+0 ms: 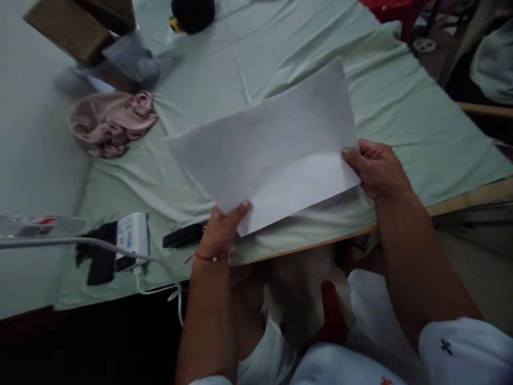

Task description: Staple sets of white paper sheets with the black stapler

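Note:
A blank white sheet of paper [276, 149] is held up over the near edge of the table, slightly bowed, its far side raised toward the right. My left hand [224, 227] pinches its near left corner, thumb on top and fingers underneath. At the near right side, my right hand [379, 168] grips the paper the same way, thumb above. Just left of my left hand lies a long black object [184, 235], partly hidden by that hand; it may be a stapler. Whether there is more than one sheet I cannot tell.
A pale green cloth [420, 123] covers the table. On the left are a white plugged-in device [133, 240] with a cable [92, 241], black items beneath it, crumpled pink fabric [120, 123] and a cardboard box [76, 32]. A dark round object [194, 13] stands at the back; a red chair [395, 10] is beyond.

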Available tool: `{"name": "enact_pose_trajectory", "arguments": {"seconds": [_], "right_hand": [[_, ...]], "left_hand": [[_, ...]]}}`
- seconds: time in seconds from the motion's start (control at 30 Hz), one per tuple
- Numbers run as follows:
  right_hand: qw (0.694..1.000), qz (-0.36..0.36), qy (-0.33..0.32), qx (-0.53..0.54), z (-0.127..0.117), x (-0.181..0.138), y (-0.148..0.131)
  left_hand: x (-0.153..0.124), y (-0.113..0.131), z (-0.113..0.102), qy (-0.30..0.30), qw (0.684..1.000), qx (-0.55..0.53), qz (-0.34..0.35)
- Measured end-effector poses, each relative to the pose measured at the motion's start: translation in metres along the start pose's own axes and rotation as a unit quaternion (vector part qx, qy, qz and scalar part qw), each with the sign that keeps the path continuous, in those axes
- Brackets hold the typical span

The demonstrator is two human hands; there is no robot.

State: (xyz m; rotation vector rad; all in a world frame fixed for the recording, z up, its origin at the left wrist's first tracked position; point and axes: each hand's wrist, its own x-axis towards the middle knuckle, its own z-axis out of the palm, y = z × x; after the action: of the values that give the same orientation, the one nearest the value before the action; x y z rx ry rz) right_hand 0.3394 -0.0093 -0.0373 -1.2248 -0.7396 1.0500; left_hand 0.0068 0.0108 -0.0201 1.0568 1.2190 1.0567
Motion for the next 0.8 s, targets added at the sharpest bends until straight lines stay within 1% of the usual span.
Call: {"name": "enact_pose_trajectory", "arguments": {"seconds": [0.13, 0.23, 0.3, 0.37, 0.47, 0.53, 0.67, 0.8], "right_hand": [[0.998, -0.041, 0.056, 0.007, -0.001, 0.004, 0.001], [0.997, -0.035, 0.069, 0.018, -0.003, 0.005, 0.002], [0.997, -0.024, 0.074, 0.012, -0.003, 0.005, 0.003], [0.997, -0.018, 0.081, -0.002, -0.002, 0.004, 0.004], [0.996, -0.021, 0.082, -0.015, -0.001, 0.003, 0.006], [0.997, -0.026, 0.078, -0.015, 0.0, 0.003, 0.006], [0.997, -0.027, 0.072, -0.009, -0.001, 0.003, 0.007], [0.997, -0.028, 0.069, -0.004, 0.001, 0.001, 0.007]], "left_hand": [[0.001, 0.005, 0.004, -0.057, 0.998, 0.0, -0.008], [0.003, 0.006, 0.005, -0.063, 0.998, 0.004, -0.014], [0.004, 0.005, 0.005, -0.046, 0.999, 0.006, -0.018], [0.004, 0.004, 0.006, -0.017, 0.999, 0.014, -0.023], [0.005, 0.001, 0.007, 0.02, 0.999, 0.028, -0.034], [0.006, 0.001, 0.007, 0.032, 0.999, 0.013, -0.033], [0.01, -0.001, 0.007, 0.049, 0.998, -0.039, -0.008], [0.012, -0.003, 0.005, 0.084, 0.996, -0.031, 0.015]]}}
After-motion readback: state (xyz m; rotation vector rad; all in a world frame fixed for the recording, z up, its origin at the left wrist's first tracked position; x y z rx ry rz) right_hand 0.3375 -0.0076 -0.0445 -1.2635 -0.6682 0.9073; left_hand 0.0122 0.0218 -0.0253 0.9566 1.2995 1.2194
